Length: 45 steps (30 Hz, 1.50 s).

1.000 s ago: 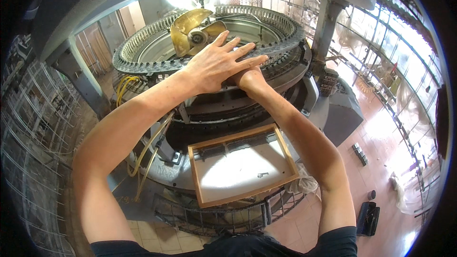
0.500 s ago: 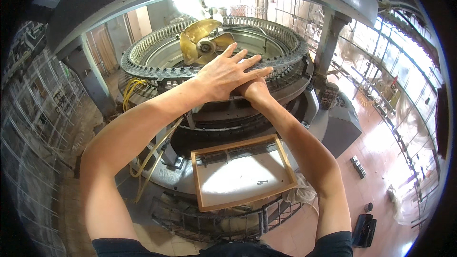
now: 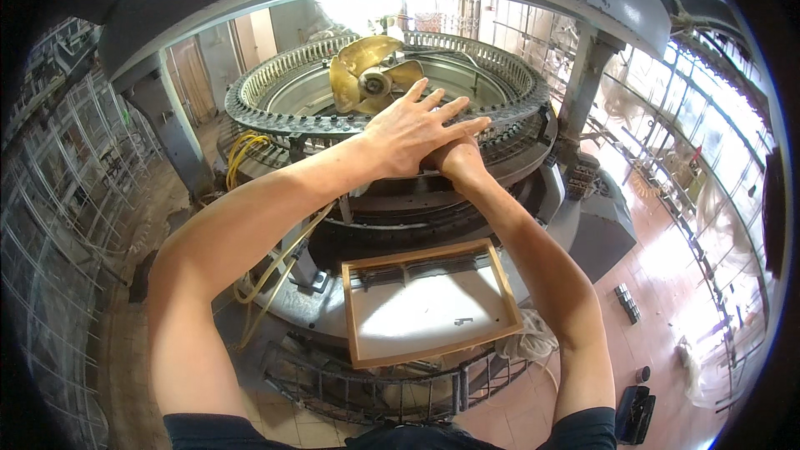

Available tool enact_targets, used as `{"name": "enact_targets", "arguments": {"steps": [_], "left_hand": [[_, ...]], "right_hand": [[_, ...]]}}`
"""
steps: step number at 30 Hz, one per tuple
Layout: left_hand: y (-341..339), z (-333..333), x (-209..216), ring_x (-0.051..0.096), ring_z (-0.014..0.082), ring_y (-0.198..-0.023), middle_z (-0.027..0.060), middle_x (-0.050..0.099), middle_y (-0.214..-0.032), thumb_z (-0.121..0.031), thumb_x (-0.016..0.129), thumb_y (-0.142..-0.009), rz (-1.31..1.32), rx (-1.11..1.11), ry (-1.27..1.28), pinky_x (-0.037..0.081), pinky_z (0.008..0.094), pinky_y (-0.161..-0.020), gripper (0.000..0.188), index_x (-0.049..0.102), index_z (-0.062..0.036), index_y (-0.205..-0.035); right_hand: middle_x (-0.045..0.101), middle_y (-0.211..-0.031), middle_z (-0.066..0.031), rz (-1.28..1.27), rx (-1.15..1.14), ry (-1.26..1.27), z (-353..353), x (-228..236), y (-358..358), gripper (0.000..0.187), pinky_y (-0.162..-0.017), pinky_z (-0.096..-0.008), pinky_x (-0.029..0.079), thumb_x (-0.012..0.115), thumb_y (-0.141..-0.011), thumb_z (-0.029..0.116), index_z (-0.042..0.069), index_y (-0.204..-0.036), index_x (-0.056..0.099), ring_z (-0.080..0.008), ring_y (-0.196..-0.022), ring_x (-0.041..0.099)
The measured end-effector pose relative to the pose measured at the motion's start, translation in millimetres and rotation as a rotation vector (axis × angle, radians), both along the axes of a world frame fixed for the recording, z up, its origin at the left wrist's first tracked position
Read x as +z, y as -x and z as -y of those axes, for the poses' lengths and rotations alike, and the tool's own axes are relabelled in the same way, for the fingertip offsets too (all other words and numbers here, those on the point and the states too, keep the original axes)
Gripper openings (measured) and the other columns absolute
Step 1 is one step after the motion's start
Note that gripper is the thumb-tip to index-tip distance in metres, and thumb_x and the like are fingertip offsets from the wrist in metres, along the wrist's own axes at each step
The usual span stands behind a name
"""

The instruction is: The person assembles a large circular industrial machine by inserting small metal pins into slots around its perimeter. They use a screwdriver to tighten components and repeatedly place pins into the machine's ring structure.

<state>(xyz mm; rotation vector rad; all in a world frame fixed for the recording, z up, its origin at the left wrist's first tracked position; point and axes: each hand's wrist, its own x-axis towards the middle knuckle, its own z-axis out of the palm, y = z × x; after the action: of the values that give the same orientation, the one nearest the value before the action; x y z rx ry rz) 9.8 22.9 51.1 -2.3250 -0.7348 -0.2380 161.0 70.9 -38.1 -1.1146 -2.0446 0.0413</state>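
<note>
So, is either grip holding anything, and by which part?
The left grip lies spread over the right grip, apparently holding nothing. That one is mostly hidden, near the dark studded ring, so what it holds, if anything, cannot be told.

A large, round, dark metal ring (image 3: 275, 121) is seen lying level atop a circular machine (image 3: 400, 207), its broad middle open. Pale, close-set upright slots (image 3: 255, 78) are carried around its left and far edges, while its near edge is studded with small dark pegs (image 3: 314, 122) and partly hidden right of centre.
</note>
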Motion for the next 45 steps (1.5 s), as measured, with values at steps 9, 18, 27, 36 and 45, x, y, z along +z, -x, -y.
{"name": "enact_targets", "arguments": {"steps": [9,18,27,36,45], "left_hand": [[-2.0,-1.2,-0.8,0.045,0.0391,-0.143,0.0157,0.041,-0.16,-0.015,0.084,-0.064,-0.002,0.011,0.006,0.028,0.0573,-0.125,0.122,0.02,-0.0331,-0.166],[-3.1,2.2,1.7,0.045,0.0444,-0.143,0.0187,0.04,-0.161,-0.021,0.086,-0.072,-0.004,0.028,0.026,0.026,0.0627,-0.124,0.114,0.022,-0.034,-0.165],[-5.7,-0.3,-0.8,0.043,0.0406,-0.145,0.018,0.04,-0.161,-0.015,0.085,-0.063,0.0,0.046,0.01,0.026,0.0587,-0.125,0.125,0.017,-0.0341,-0.167],[-6.6,-0.2,-2.8,0.043,0.0402,-0.145,0.0187,0.041,-0.161,-0.016,0.085,-0.066,0.0,0.052,-0.026,0.027,0.0575,-0.125,0.125,0.014,-0.0342,-0.167],[-5.3,-1.3,-3.6,0.046,0.0387,-0.142,0.0183,0.043,-0.158,-0.017,0.085,-0.071,-0.014,0.047,-0.081,0.029,0.0551,-0.123,0.121,0.014,-0.0333,-0.167]], "right_hand": [[0.071,-0.118,-0.0159,-0.097,0.016,0.029,-0.9,-1.5,0.3,0.034,-0.093,-0.0386,0.053,0.072,-0.088,0.015,0.003,-0.12,0.069,-0.0274,-0.11,0.067],[0.07,-0.117,-0.0205,-0.146,-0.009,0.054,3.2,2.3,0.9,0.041,-0.092,-0.0413,0.053,0.075,-0.085,0.021,0.003,-0.121,0.068,-0.0327,-0.108,0.067],[0.07,-0.119,-0.0191,0.044,-0.108,-0.008,-2.3,1.5,1.3,0.04,-0.094,-0.0404,0.053,0.071,-0.089,0.022,0.006,-0.125,0.066,-0.0327,-0.11,0.067],[0.07,-0.119,-0.0215,-0.065,-0.065,0.072,6.4,9.2,3.8,0.039,-0.095,-0.0417,0.052,0.071,-0.09,0.023,0.005,-0.125,0.066,-0.0356,-0.111,0.066],[0.068,-0.118,-0.028,-0.012,-0.017,0.089,20.6,18.7,-2.8,0.032,-0.094,-0.0473,0.052,0.064,-0.089,0.011,0.0,-0.119,0.068,-0.0447,-0.114,0.064]]}}
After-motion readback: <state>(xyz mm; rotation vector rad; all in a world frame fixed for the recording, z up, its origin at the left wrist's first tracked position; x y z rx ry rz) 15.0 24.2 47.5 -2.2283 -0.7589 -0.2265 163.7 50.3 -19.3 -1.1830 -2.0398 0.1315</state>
